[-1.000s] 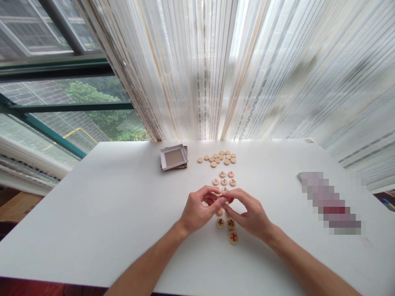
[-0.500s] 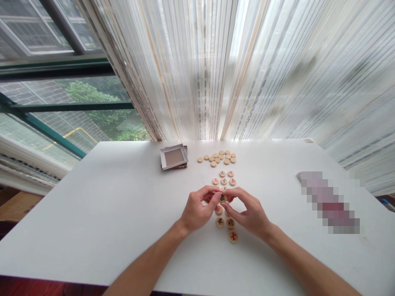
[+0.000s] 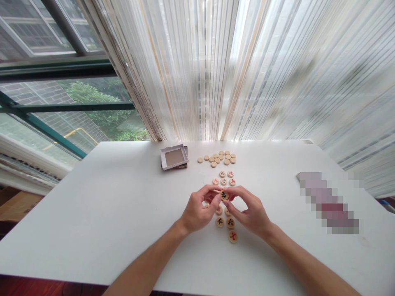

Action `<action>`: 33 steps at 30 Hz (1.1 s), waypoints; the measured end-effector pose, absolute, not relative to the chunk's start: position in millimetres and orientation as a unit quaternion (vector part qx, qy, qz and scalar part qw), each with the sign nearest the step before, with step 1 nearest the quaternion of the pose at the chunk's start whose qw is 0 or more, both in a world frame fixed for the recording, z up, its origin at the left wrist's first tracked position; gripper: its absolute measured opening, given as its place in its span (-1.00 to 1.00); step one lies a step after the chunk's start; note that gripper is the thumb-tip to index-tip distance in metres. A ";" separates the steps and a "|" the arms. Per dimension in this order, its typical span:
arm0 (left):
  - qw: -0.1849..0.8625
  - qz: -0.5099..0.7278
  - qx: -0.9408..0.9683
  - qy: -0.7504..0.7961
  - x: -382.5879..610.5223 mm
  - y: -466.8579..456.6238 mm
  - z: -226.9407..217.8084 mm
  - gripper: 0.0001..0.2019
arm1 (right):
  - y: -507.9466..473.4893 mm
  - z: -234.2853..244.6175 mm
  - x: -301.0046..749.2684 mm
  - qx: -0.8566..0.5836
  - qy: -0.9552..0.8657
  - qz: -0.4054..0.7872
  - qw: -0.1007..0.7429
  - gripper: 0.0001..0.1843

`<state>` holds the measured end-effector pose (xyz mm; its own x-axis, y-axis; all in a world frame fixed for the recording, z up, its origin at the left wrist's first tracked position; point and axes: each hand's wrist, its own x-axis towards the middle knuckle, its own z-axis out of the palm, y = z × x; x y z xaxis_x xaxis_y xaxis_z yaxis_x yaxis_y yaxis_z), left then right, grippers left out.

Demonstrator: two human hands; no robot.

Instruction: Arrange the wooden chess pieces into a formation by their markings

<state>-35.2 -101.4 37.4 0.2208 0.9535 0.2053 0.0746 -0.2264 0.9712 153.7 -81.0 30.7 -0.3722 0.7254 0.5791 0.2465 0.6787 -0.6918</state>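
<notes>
Between the fingertips of my left hand and my right hand is a round wooden Chinese chess piece with a black character. Both hands pinch it, a little above the table. Under and around the hands lie face-up pieces: a red-marked piece, a black-marked piece, another black one and, nearest me, a red one. Beyond my fingers several more face-up pieces sit in short rows. My hands hide part of the group.
Several blank-side-up pieces lie farther back on the white table. An open shallow box rests at the back left, on something dark. A blurred, pixelated object lies on the right. Curtains hang along the far edge.
The held piece has shifted slightly up and right, its character now facing me more fully. My hands have barely moved.
</notes>
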 end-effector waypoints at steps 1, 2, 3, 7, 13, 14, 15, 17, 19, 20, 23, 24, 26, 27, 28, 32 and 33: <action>0.467 0.469 0.627 0.409 -35.3 -101.6 37.5 -0.74 | -80.9 30.8 153.8 -0.307 -0.788 0.256 0.469 -0.64; 0.468 0.468 0.628 0.408 -35.4 -101.8 37.6 -0.74 | -80.9 30.9 153.9 -0.306 -0.787 0.257 0.469 -0.62; 0.468 0.468 0.629 0.407 -35.5 -101.9 37.8 -0.74 | -80.9 30.9 154.1 -0.305 -0.787 0.257 0.470 -0.61; 0.464 0.470 0.633 0.404 -35.6 -101.8 38.4 -0.74 | -80.8 30.0 154.5 -0.304 -0.784 0.262 0.474 -0.58; 0.462 0.466 0.637 0.405 -36.0 -101.3 38.5 -0.72 | -80.5 28.7 154.6 -0.297 -0.782 0.262 0.482 -0.56; 0.460 0.464 0.639 0.405 -36.0 -101.3 38.5 -0.72 | -80.5 28.6 154.8 -0.296 -0.781 0.264 0.483 -0.56; 0.457 0.463 0.642 0.405 -36.0 -101.3 38.4 -0.71 | -80.6 28.5 155.1 -0.296 -0.780 0.266 0.483 -0.56; 0.451 0.462 0.646 0.406 -35.9 -101.3 38.3 -0.70 | -80.8 28.2 155.9 -0.296 -0.779 0.270 0.483 -0.58; 0.444 0.462 0.650 0.407 -35.6 -101.1 38.3 -0.70 | -80.7 27.6 156.8 -0.298 -0.777 0.273 0.482 -0.60; 0.441 0.462 0.653 0.407 -35.5 -101.1 38.3 -0.70 | -80.6 27.3 157.2 -0.298 -0.777 0.274 0.482 -0.61; 0.425 0.459 0.665 0.408 -35.1 -100.9 38.1 -0.71 | -80.2 26.3 157.9 -0.302 -0.775 0.274 0.482 -0.64; 0.418 0.459 0.669 0.409 -35.0 -100.9 37.8 -0.70 | -79.9 26.1 157.8 -0.304 -0.774 0.275 0.483 -0.65; 0.401 0.459 0.677 0.412 -35.0 -100.9 36.4 -0.70 | -79.2 25.7 157.4 -0.309 -0.772 0.277 0.481 -0.68; 0.392 0.460 0.682 0.412 -35.1 -100.8 35.4 -0.70 | -78.8 25.5 157.1 -0.312 -0.771 0.277 0.481 -0.69; 0.383 0.460 0.688 0.411 -35.2 -100.8 34.4 -0.69 | -78.3 25.4 156.7 -0.315 -0.770 0.277 0.481 -0.71; 0.342 0.462 0.709 0.409 -35.4 -100.4 31.0 -0.70 | -77.6 24.3 156.0 -0.326 -0.766 0.274 0.482 -0.76; 0.334 0.463 0.713 0.408 -35.4 -100.3 30.5 -0.70 | -77.8 23.9 156.0 -0.328 -0.766 0.274 0.481 -0.77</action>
<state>-35.4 -100.3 30.5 0.2388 0.8905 0.3874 0.2727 -0.4444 0.8534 156.0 -77.8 23.9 -0.3223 0.7653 0.5572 0.2383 0.6352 -0.7347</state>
